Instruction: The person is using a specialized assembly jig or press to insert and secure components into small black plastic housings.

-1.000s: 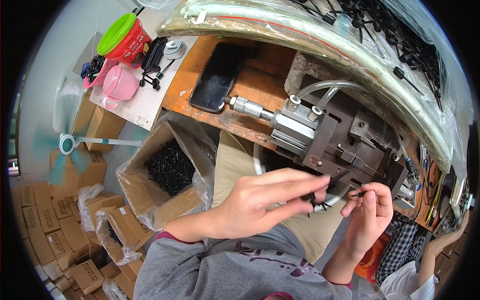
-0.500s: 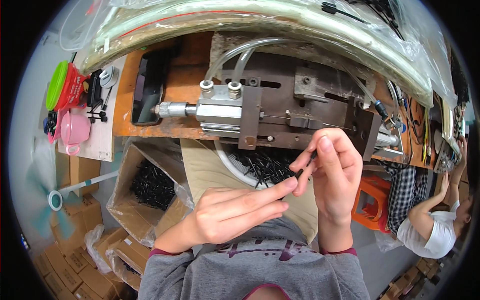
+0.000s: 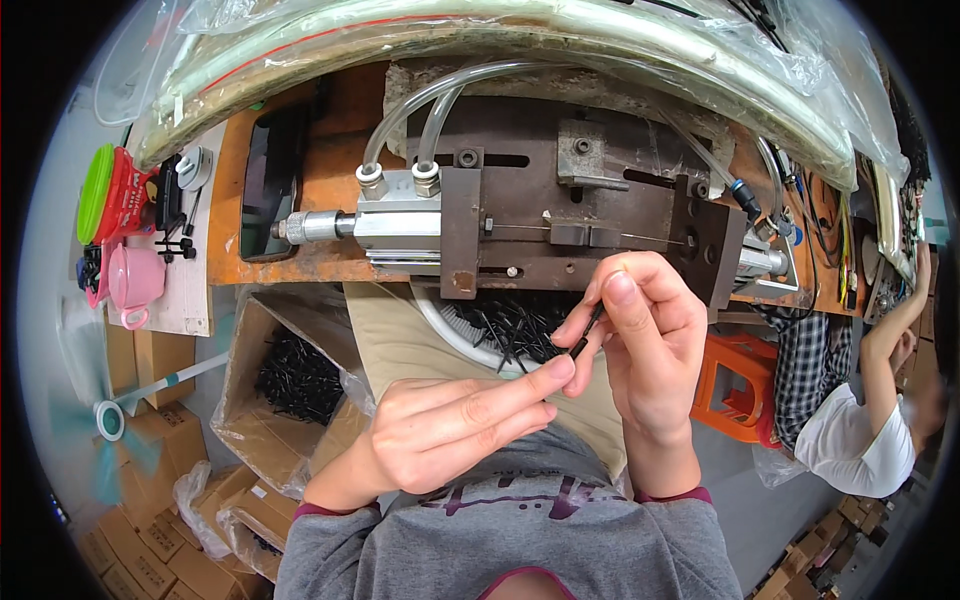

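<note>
A thin black rod-like part (image 3: 594,322) slants between my hands, just in front of the bench fixture. My right hand (image 3: 650,350) pinches its upper part between thumb and fingers. At the lower end, the extended fingertips of my left hand (image 3: 440,430) press together around it; the thumb is mostly hidden. Beyond my hands lies the dark metal fixture (image 3: 520,215), with a silver air cylinder (image 3: 400,220) on its left. A thin wire (image 3: 640,236) runs through a small split block (image 3: 585,235) at its middle. Below, a white round basket (image 3: 440,325) holds many black parts.
To the left stands a plastic-lined carton (image 3: 240,400) with black parts inside. A phone (image 3: 268,185), a pink cup (image 3: 137,278) and a fan (image 3: 110,420) are farther left. On the right are an orange stool (image 3: 735,385) and another person (image 3: 860,430). Clear hoses (image 3: 440,95) arch over the fixture.
The whole view has shifted, so the bench and both hands sit slightly more to the left. My hands keep nearly the same grip, and more of the black part shows between the fingers.
</note>
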`<state>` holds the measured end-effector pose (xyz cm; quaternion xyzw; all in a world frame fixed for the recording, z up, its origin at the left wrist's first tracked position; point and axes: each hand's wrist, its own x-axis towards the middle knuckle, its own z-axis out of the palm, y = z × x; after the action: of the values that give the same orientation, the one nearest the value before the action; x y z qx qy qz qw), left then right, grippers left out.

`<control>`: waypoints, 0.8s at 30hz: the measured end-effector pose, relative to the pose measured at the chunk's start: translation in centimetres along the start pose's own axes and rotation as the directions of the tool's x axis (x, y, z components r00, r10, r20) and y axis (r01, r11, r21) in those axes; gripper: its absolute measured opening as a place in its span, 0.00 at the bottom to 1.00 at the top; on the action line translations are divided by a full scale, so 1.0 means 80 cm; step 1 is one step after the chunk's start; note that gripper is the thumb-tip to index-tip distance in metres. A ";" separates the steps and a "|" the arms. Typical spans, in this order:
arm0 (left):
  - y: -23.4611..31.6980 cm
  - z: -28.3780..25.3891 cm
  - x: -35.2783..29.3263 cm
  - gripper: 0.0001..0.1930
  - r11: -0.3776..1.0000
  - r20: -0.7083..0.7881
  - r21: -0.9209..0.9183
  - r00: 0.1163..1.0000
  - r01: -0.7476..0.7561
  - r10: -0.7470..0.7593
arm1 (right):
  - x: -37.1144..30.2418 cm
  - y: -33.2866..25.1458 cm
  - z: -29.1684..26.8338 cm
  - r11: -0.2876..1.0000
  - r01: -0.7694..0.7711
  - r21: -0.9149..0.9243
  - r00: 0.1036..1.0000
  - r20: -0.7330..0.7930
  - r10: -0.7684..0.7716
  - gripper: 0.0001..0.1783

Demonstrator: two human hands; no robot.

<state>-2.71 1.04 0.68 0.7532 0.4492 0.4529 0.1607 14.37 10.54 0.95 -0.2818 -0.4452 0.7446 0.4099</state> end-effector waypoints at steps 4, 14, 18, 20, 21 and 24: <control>0.001 -0.001 0.002 0.15 0.999 0.011 0.003 0.999 0.042 -0.042 | -0.006 -0.001 0.006 0.996 0.029 -0.083 1.000 0.006 -0.028 0.11; 0.001 -0.001 -0.001 0.15 1.000 0.051 0.007 0.998 0.021 -0.021 | -0.001 -0.005 -0.001 0.995 0.083 -0.052 0.996 -0.040 -0.085 0.09; 0.001 0.001 0.002 0.15 1.000 0.026 -0.004 1.000 0.005 -0.005 | -0.003 -0.005 0.001 0.997 0.073 -0.030 0.997 -0.034 -0.074 0.10; 0.000 0.001 0.003 0.15 1.000 0.023 -0.003 1.000 0.002 -0.002 | -0.004 -0.005 0.002 0.997 0.071 -0.014 0.997 -0.030 -0.071 0.10; 0.000 0.000 0.003 0.15 1.000 0.027 0.001 1.000 -0.003 0.003 | -0.004 -0.005 0.002 0.997 0.072 -0.009 0.997 -0.029 -0.072 0.10; 0.000 -0.001 0.003 0.15 1.000 0.030 0.006 1.000 -0.007 0.007 | -0.004 -0.005 0.002 0.997 0.075 -0.019 0.997 -0.026 -0.075 0.09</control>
<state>-2.72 1.18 0.83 0.7619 0.4456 0.4407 0.1635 14.53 10.28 1.40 -0.2785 -0.4565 0.7208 0.4409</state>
